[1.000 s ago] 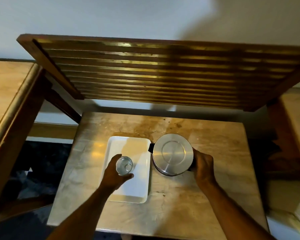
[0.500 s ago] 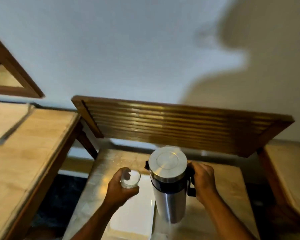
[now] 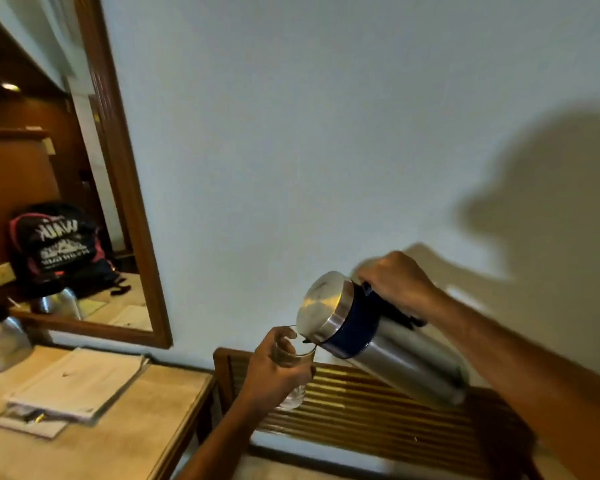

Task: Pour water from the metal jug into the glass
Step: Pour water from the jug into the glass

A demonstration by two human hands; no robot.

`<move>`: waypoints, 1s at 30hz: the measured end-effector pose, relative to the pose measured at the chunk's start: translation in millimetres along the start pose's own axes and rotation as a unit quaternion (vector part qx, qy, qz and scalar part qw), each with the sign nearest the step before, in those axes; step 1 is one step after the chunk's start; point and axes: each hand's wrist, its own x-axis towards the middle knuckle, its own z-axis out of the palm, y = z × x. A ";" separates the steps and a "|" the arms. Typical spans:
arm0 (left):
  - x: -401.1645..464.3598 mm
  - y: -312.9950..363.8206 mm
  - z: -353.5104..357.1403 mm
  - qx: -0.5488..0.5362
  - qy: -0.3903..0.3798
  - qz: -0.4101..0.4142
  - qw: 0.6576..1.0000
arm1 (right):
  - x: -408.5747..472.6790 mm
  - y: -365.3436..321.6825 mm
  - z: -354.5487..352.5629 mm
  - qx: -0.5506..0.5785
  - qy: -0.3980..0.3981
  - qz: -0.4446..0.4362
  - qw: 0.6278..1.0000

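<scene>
We see a pale wall (image 3: 326,133) filling most of the frame, with a dark shadow (image 3: 551,202) on it at 3 o'clock. Wood-framed mirror (image 3: 84,168) at 9 to 10 o'clock, reflecting a dark backpack (image 3: 59,244) with pink trim. Slatted wooden rack (image 3: 378,403) at 5 to 6 o'clock, set against the wall. Desk top (image 3: 118,438) at 7 to 8 o'clock, carrying a stack of papers (image 3: 80,379); a shiny metal dome (image 3: 0,344) sits at the 9 o'clock edge, its twin showing in the mirror. We have both forearms coming up from the bottom edge. Metal jug (image 3: 378,341) is in the air at about 4 o'clock from centre, tilted hard with lid and spout down-left, dark band under the lid, base up-right over the rack. Right hand (image 3: 395,282) is clamped around the jug's dark handle on the upper side. Left hand (image 3: 274,368) is wrapped around the glass (image 3: 293,362), held upright in the air at 6 o'clock, above the rack's left end. Jug spout sits right at the glass rim, on its right side; touching or just above, we can't tell. Frame is too blurred to confirm a water stream or the level in the glass.
</scene>
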 end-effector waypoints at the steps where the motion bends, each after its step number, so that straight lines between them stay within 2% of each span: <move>1: 1.9 10.4 -0.8 0.006 -0.001 0.010 1.000 | 4.4 -13.3 -10.9 -0.012 0.017 -0.008 1.000; 3: 4.3 28.7 -1.8 0.020 -0.005 0.033 0.999 | 9.7 -39.0 -29.0 -0.041 0.035 -0.026 0.998; 7: 9.0 51.1 0.7 0.045 -0.014 0.071 0.996 | 12.5 -79.3 -55.8 -0.100 0.022 -0.042 0.994; 11: 14.0 57.8 4.7 0.046 -0.017 0.080 0.996 | 13.6 -104.5 -69.3 -0.169 -0.002 -0.070 0.983; 14: 14.9 60.7 10.3 0.047 -0.027 0.088 0.995 | 11.3 -118.6 -75.3 -0.212 0.012 -0.095 0.973; 22: 16.4 64.3 18.1 0.008 -0.034 0.092 0.995 | 12.1 -134.7 -79.0 -0.263 0.038 -0.135 0.955; 30: 19.6 64.8 12.1 -0.004 -0.041 0.096 0.995 | 12.9 -135.1 -79.5 -0.300 0.029 -0.173 0.938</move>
